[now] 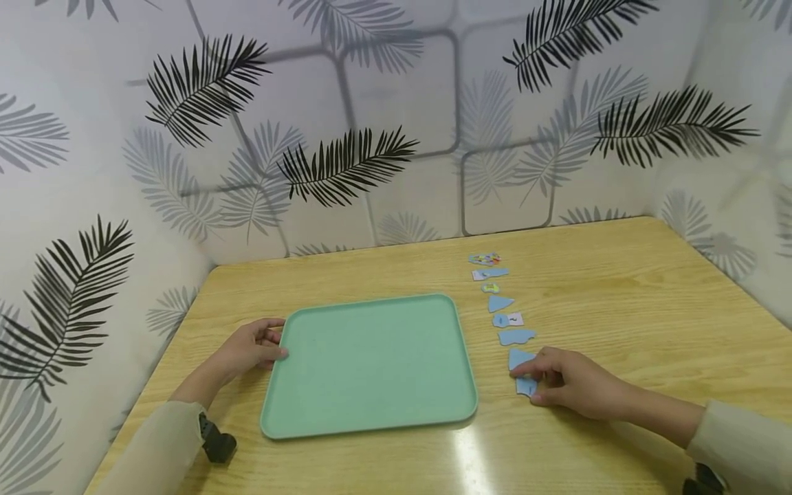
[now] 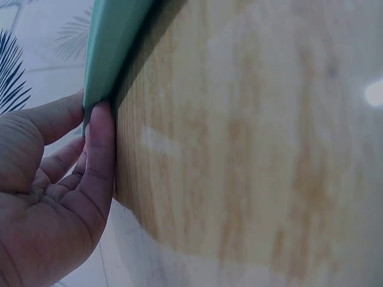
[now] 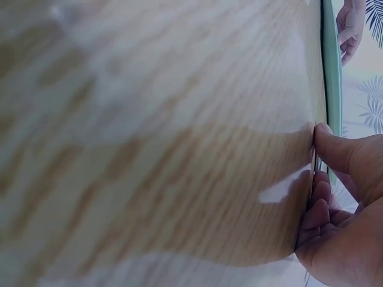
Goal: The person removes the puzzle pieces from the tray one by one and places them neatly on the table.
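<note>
A light green rectangular tray (image 1: pixel 371 368) lies flat on the table. My left hand (image 1: pixel 254 347) holds its left rim; in the left wrist view, the thumb and a finger (image 2: pixel 100 134) of that hand (image 2: pixel 54 197) meet at the tray's edge (image 2: pixel 111 54). To the tray's right, my right hand (image 1: pixel 572 381) pinches a light blue puzzle piece (image 1: pixel 526 387) at the near end of a column of pieces. Just beyond it lies another blue piece (image 1: pixel 520 357), partly covered by the fingers. In the right wrist view, my right hand (image 3: pixel 353 197) hides most of its piece.
Several flat pieces continue the column toward the back: a blue one (image 1: pixel 516 336), one with a white printed patch (image 1: pixel 508 320), a triangular one (image 1: pixel 500 303), a small yellow-green one (image 1: pixel 490 288) and a multicoloured one (image 1: pixel 485 259). Leaf-patterned wall covering (image 1: pixel 408 199) borders the wooden table (image 1: pixel 643 295).
</note>
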`<state>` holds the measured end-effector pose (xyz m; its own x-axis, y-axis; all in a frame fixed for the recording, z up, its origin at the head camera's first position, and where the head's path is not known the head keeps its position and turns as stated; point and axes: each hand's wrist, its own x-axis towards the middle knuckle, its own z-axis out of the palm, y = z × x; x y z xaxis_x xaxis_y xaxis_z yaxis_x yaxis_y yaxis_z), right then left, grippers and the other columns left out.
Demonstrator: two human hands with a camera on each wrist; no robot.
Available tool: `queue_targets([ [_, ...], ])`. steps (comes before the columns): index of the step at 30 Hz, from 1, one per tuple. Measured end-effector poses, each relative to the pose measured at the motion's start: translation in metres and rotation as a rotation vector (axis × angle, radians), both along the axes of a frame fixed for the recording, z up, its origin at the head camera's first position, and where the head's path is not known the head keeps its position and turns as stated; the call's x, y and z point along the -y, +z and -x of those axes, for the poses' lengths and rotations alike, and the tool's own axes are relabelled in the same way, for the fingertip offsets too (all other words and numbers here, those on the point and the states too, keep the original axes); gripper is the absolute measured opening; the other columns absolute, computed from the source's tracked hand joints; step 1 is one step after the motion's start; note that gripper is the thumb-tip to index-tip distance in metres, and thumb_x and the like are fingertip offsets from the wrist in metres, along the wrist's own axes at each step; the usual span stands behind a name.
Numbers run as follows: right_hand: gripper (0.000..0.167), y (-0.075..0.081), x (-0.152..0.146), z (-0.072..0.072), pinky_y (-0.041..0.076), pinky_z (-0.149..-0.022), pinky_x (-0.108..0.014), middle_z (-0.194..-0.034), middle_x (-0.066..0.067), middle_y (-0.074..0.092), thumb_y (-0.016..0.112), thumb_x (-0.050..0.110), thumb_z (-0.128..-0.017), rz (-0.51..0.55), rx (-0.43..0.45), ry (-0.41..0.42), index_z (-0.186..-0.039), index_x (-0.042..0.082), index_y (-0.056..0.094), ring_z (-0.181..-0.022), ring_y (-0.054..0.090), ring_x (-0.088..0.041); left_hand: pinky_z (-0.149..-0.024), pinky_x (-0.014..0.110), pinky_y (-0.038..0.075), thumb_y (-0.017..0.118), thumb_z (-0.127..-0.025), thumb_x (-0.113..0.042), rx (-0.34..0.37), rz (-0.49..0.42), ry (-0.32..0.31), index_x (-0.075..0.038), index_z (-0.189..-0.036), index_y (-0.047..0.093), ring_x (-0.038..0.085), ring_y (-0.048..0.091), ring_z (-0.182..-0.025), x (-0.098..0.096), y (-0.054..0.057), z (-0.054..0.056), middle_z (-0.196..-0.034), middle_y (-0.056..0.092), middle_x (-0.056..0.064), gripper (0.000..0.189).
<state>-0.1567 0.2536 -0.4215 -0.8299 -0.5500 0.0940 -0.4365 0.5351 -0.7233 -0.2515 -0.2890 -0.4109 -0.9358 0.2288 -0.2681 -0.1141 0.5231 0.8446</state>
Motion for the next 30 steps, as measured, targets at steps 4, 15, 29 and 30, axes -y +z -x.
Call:
queue_targets([
  [4, 0.038, 0.001, 0.0, 0.001, 0.04, -0.058, -0.023, -0.083, 0.006, 0.052, 0.078, 0.021, -0.083, 0.004, 0.024, 0.003, -0.118, 0.009, 0.07, -0.071, 0.043, -0.008, -0.074, 0.034, 0.055, 0.072, -0.089, -0.007, -0.003, -0.007, -0.002, 0.004, -0.147, 0.032, 0.021, 0.056, -0.092, 0.001, 0.0, -0.002, -0.111, 0.052, 0.017, 0.071],
  [15, 0.039, 0.009, 0.0, 0.004, 0.042, -0.064, -0.024, -0.087, 0.001, 0.055, 0.077, 0.022, -0.084, 0.006, 0.125, -0.003, -0.12, 0.009, 0.069, -0.077, 0.046, -0.01, -0.073, 0.034, 0.055, 0.071, -0.089, -0.008, -0.035, 0.001, -0.019, 0.005, -0.146, 0.033, 0.021, 0.057, -0.091, 0.003, 0.002, -0.004, -0.111, 0.054, 0.018, 0.07],
  [29, 0.04, 0.026, -0.007, 0.03, 0.049, -0.073, -0.027, -0.102, -0.008, 0.064, 0.075, 0.021, -0.086, 0.025, 0.214, -0.016, -0.122, 0.005, 0.067, -0.089, 0.056, -0.018, -0.076, 0.039, 0.056, 0.068, -0.093, -0.016, -0.031, 0.031, -0.033, 0.007, -0.146, 0.031, 0.024, 0.061, -0.092, 0.0, 0.017, -0.008, -0.117, 0.05, 0.022, 0.069],
  [30, 0.041, 0.028, -0.007, 0.033, 0.049, -0.072, -0.028, -0.103, -0.008, 0.064, 0.075, 0.021, -0.086, 0.026, 0.204, -0.022, -0.123, 0.005, 0.066, -0.09, 0.056, -0.019, -0.077, 0.039, 0.056, 0.068, -0.093, -0.017, -0.043, 0.043, -0.039, 0.007, -0.146, 0.031, 0.024, 0.062, -0.093, -0.001, 0.019, -0.009, -0.118, 0.05, 0.023, 0.069],
])
